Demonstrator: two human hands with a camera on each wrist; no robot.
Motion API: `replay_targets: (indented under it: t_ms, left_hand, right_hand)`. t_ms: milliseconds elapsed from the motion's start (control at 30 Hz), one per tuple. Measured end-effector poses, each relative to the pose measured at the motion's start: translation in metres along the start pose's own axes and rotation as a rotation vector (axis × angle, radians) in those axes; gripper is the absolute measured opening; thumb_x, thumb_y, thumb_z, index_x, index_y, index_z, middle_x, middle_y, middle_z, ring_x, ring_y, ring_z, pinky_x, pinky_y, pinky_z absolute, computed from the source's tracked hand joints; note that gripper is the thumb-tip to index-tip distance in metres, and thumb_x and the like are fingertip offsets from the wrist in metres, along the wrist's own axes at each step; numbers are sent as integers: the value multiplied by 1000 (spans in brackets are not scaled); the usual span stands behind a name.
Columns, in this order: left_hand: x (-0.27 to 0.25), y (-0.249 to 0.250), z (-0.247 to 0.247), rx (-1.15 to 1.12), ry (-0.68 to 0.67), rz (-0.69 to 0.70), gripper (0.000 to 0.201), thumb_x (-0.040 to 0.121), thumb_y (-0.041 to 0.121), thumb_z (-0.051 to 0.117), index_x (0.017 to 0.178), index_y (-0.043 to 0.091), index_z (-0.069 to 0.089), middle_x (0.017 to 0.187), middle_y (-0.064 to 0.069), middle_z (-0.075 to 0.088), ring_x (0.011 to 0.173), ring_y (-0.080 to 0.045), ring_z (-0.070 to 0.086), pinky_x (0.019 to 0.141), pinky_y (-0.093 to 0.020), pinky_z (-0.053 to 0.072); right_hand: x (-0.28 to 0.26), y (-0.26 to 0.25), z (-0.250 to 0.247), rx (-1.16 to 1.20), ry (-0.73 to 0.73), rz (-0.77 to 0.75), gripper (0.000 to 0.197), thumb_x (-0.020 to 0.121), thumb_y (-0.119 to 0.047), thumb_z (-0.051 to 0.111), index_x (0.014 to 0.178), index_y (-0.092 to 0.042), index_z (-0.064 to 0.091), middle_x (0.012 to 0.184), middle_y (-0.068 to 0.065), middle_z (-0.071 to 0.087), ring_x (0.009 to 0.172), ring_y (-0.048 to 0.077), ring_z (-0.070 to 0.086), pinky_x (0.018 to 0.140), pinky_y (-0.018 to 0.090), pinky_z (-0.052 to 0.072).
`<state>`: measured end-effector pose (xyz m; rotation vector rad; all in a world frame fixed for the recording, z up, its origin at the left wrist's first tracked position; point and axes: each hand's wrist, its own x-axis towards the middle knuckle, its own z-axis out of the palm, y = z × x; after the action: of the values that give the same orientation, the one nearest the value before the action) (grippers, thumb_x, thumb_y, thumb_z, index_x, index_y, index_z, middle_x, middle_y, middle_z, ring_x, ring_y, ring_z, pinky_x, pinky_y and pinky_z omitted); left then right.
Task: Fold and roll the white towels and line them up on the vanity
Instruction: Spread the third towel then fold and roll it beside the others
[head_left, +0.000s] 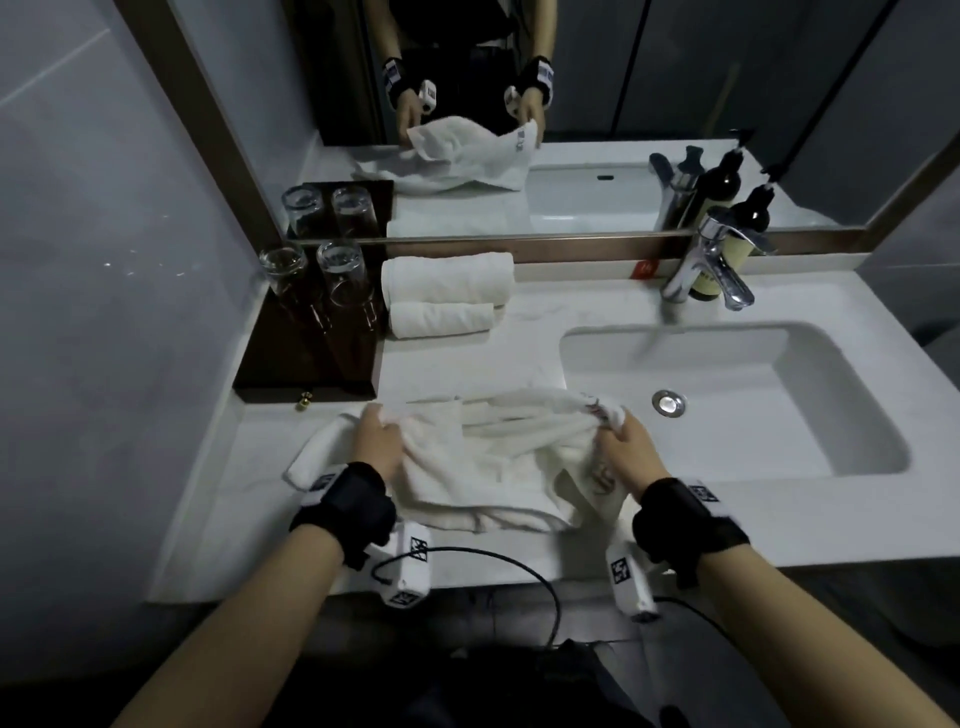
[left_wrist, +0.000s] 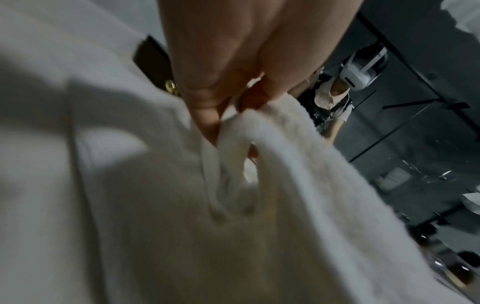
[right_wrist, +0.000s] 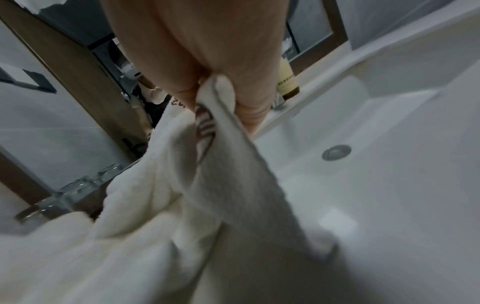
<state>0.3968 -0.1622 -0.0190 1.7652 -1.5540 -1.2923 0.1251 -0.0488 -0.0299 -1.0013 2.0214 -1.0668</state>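
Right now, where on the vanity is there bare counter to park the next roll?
Bare counter lies between the two rolled towels and the sink basin, ahead of the loose towel that the left hand and right hand grip. Crowded: glasses on the dark tray, faucet and bottles at the back.

You are looking at dim, cool, even light. In the head view the mirror (head_left: 571, 104) frame bows and the corners darken; the towel (head_left: 483, 467) casts soft shadows beneath itself on the vanity (head_left: 519, 358). Your hands there are slightly smeared. Both wrist views are badly blurred: towel (left_wrist: 155, 226) near the lens is mush, and the sink (right_wrist: 389, 185) is soft, with a faint highlight.
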Motion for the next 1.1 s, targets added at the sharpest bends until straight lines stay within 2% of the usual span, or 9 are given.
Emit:
replay_targets:
  t_ms: [133,200,333,400,567,667,833,967,1100]
  left_hand:
    - [12,5,-59,-17,155,-40,30,88,4,41,105,1,64,105,-23,61,102,-38,58,84,-38,47]
    - [11,12,-83,-59,248,-4,23,84,19,51,88,16,73,93,-20,62,90,-36,59,72,-34,44]
    - [19,-1,-116,113,483,69,21,92,16,51,110,7,57,113,-21,61,100,-38,57,77,-34,40]
    - [21,-14,-117,310,394,5,27,93,17,51,118,7,50,118,-23,57,102,-41,55,79,-40,44]
    - [4,-37,-76,789,201,34,64,84,24,61,140,11,32,146,-13,31,130,-35,35,105,-46,33]
    - [-3,-32,-41,731,68,313,55,86,25,59,137,15,40,142,-8,41,128,-28,39,106,-39,32]
    - [-11,-28,6,907,-390,478,59,82,44,62,134,27,41,129,3,47,120,-20,45,100,-35,36]
    - [-9,-36,14,1049,-349,540,31,84,25,61,112,25,51,115,2,49,109,-21,44,83,-29,34]
    - [-3,-47,-4,1043,-298,538,36,78,0,49,107,21,53,111,0,46,101,-23,46,73,-29,35]
  right_hand:
    - [18,6,-29,8,163,16,37,83,12,36,112,2,56,111,19,59,107,24,53,86,21,37]
    - [24,7,-44,101,282,46,35,82,11,36,110,3,56,111,22,58,108,29,54,89,30,40]
    - [34,10,-69,34,256,141,29,81,7,39,102,4,60,94,20,64,91,29,60,80,34,50]
    - [31,12,-69,-111,117,203,26,82,5,47,105,3,59,89,18,63,85,26,59,71,24,48]
    - [0,17,-33,-640,128,54,69,79,-18,70,139,-7,37,146,18,34,133,36,33,105,47,34]
    - [-16,18,3,-733,-18,-261,61,85,-29,64,138,-8,41,141,14,45,132,30,41,106,43,35]
    - [-25,23,36,-911,-248,-177,54,83,-31,61,133,-21,43,130,4,50,123,28,41,101,38,33]
    - [-29,25,31,-901,-248,-271,30,79,-14,59,108,-13,53,109,7,62,101,30,54,83,35,37]
    - [-35,39,13,-955,-309,-268,37,82,-9,51,118,-17,51,117,6,58,102,29,58,79,35,43]
